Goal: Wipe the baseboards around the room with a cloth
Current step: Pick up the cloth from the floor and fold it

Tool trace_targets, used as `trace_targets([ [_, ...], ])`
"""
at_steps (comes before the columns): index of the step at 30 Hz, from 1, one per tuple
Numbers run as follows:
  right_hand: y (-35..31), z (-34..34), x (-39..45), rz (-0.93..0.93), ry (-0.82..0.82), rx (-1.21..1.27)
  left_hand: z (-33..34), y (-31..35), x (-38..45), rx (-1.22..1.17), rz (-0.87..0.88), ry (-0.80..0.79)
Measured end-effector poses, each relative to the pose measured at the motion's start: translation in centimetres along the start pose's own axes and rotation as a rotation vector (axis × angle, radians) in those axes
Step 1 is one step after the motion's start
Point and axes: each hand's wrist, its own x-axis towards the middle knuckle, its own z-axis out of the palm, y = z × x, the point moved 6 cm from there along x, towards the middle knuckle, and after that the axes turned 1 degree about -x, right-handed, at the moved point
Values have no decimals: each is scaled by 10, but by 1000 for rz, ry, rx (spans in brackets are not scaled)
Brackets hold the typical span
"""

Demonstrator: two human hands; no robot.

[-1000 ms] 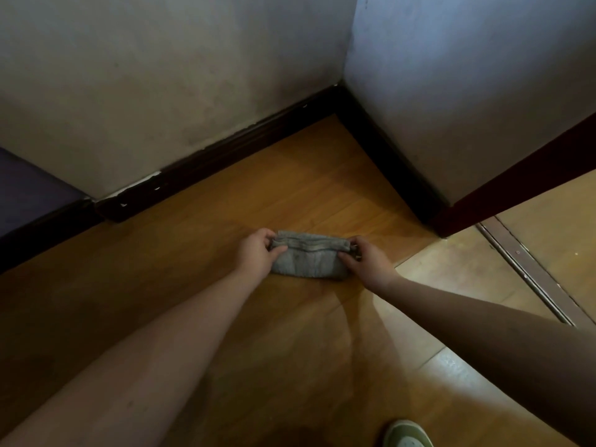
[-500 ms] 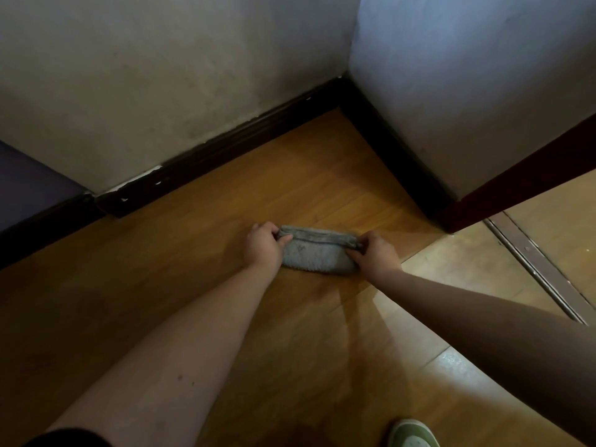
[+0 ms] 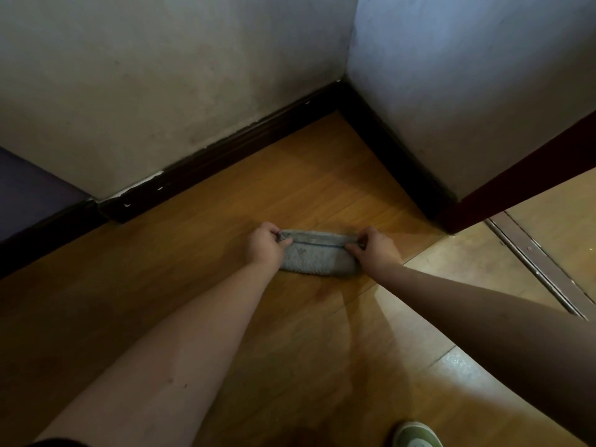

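Item: folded grey knitted cloth (image 3: 317, 253), lying flat on the wooden floor (image 3: 200, 262), well short of the dark brown baseboard (image 3: 225, 156) that runs along both walls to the room corner. Long axis: side to side, roughly parallel to the left-hand baseboard run. Left hand (image 3: 266, 245) pinches its left end, right hand (image 3: 375, 248) its right end, fingers curled over the far edge; both equally near. Baseboard lies ahead of the fingers. Markings: small dark mark, unreadable; no legible label.
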Motion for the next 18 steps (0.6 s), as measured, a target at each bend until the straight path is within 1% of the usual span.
trace_targets([
  [3, -2, 0, -1, -12, -3, -33, 3, -3, -5, 17, -11, 18],
  [5, -5, -1, 0, -48, 17, -73, 2, 2, -9, 29, 41, 51],
  [7, -9, -4, 2, -148, 65, -171, -1, 7, -11, 5, 118, 61],
  [9, -17, -3, 1, -271, 78, -262, -2, 12, -16, -17, 218, 23],
  [11, -26, 0, -1, -385, 6, -299, -6, 17, -21, -47, 326, -32],
  [14, -44, 3, -3, -547, -201, -269, -12, 28, -26, -103, 440, -151],
  [16, -57, -1, -4, -584, -327, -167, -17, 36, -27, -90, 502, -239],
  [18, -68, -10, -3, -562, -361, -77, -27, 42, -27, -92, 519, -282],
])
